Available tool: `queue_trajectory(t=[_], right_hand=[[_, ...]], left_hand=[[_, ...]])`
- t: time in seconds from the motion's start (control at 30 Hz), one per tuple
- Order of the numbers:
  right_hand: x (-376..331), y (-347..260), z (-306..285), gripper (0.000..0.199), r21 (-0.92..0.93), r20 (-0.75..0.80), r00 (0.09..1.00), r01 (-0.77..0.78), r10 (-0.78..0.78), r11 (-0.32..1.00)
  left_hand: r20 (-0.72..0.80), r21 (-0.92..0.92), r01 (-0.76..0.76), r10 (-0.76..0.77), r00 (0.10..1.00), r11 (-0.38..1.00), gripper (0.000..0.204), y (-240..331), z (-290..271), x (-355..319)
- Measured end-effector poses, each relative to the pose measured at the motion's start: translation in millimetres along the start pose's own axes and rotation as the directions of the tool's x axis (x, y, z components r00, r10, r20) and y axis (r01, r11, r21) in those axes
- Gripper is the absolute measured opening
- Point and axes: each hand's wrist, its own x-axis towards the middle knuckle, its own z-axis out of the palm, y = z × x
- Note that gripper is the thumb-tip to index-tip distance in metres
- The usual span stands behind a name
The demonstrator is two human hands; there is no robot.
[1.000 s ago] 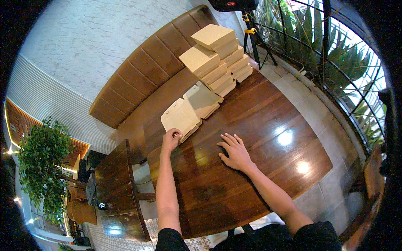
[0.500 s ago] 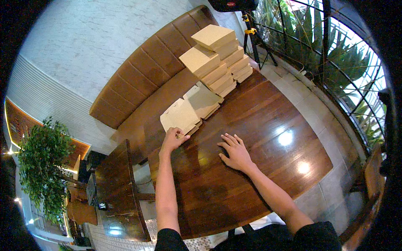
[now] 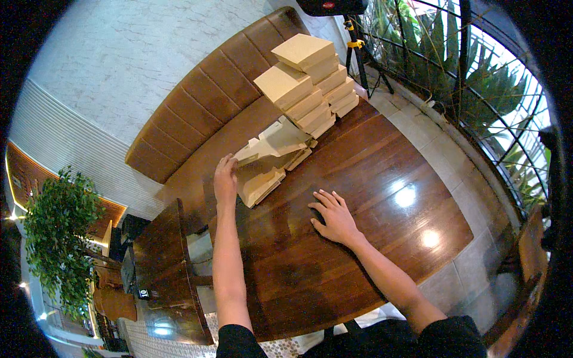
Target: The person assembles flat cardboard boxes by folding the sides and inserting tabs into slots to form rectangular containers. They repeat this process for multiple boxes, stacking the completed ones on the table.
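As the left hand (image 3: 225, 179) pinches a cardboard sheet (image 3: 261, 151), the right hand (image 3: 336, 221) lies open

I see the sheet raised aslant, just right of the left hand, over flat cardboard (image 3: 260, 186); stacked boxes (image 3: 289, 89) stand well beyond the right hand.

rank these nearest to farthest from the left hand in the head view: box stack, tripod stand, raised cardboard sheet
1. Raised cardboard sheet: its near-left end is at the left hand's fingers.
2. Box stack: beyond the sheet, ahead and to the right.
3. Tripod stand: behind the boxes, farther right.
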Motion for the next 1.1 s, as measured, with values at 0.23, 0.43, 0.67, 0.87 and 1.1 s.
queue_trajectory(t=[0.23,0.43,0.67,0.87,1.1], right_hand=[[-1,1,2,0.045,0.008,0.001,1.0,-0.002,0.002,1.0],[1,0,0,0.043,0.026,0.022,0.999,-0.027,0.027,0.999],[-1,10,9,0.048,0.17,-0.008,0.997,-0.07,0.072,0.983],[14,48,-5,0.031,0.832,-0.229,0.842,-0.091,0.489,0.547],[-16,89,-82,0.021,0.912,-0.325,0.554,-0.032,0.767,0.409]], left_hand=[[-0.044,-0.026,0.027,-0.028,0.999,0.999,0.054,-5,-33,29],[-0.136,0.001,-0.053,0.053,0.989,0.999,0.052,-4,-75,21],[-0.086,0.12,-0.282,0.293,0.952,0.952,0.036,38,-134,-79],[0.217,-0.112,-0.332,0.349,0.912,0.937,0.026,121,-148,-199],[0.475,-0.367,0.037,0.153,0.867,0.929,0.035,207,-140,-295]])
